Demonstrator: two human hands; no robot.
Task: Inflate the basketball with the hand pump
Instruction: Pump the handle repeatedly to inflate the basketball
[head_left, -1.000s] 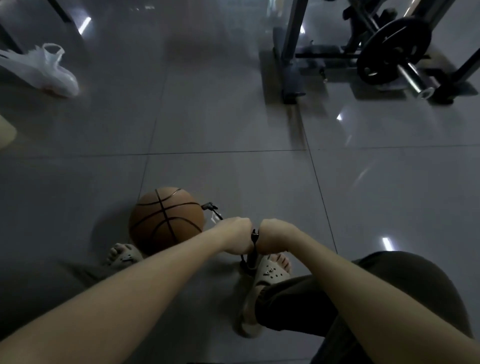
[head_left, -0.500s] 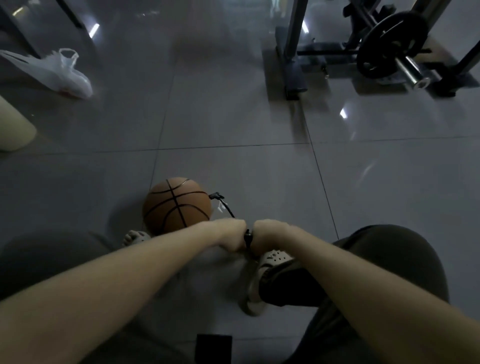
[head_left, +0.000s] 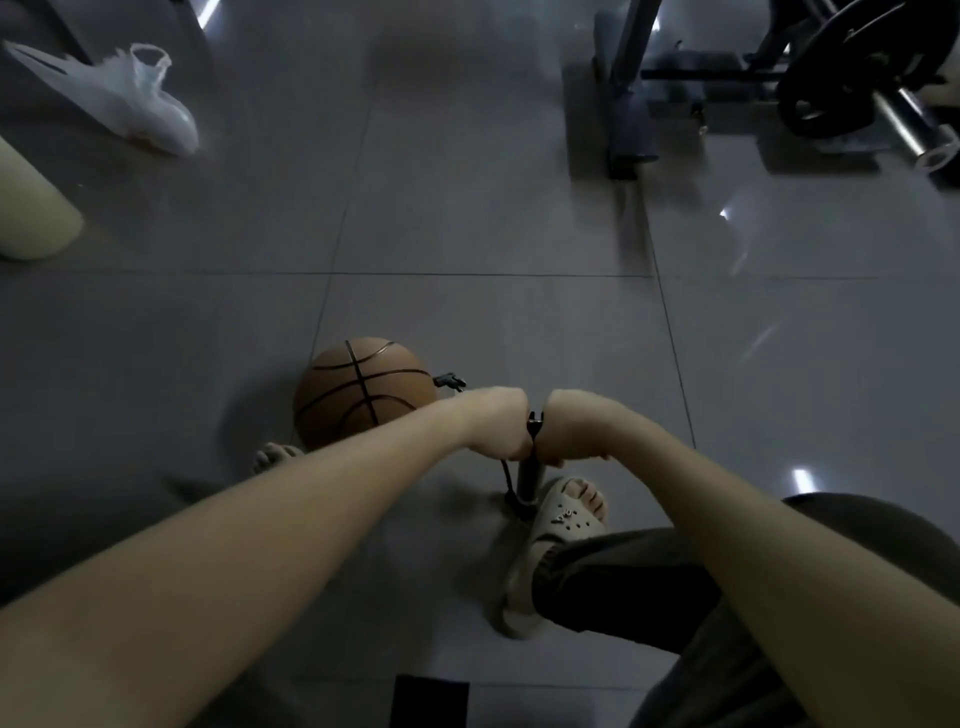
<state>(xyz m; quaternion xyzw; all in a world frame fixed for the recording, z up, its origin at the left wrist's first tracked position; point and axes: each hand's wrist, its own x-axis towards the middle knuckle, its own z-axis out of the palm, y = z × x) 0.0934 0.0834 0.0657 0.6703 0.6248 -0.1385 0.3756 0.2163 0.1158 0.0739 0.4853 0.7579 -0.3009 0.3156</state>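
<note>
Beside basketball (head_left: 358, 395), left hand (head_left: 498, 423), right hand (head_left: 571, 428) gripping pump (head_left: 531, 480)

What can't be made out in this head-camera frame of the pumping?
The pump handle, head view: both ends wrapped by the left hand and right hand.
The valve on the basketball, head view: too small and dim beside the hose connector.
The pump base, head view: dark beside the sandal; foothold unclear.
The weight plate, head view: cut off by the top edge.

Brown basketball (head_left: 358, 397) on floor, upright black hand pump (head_left: 531, 475) beside it
</note>
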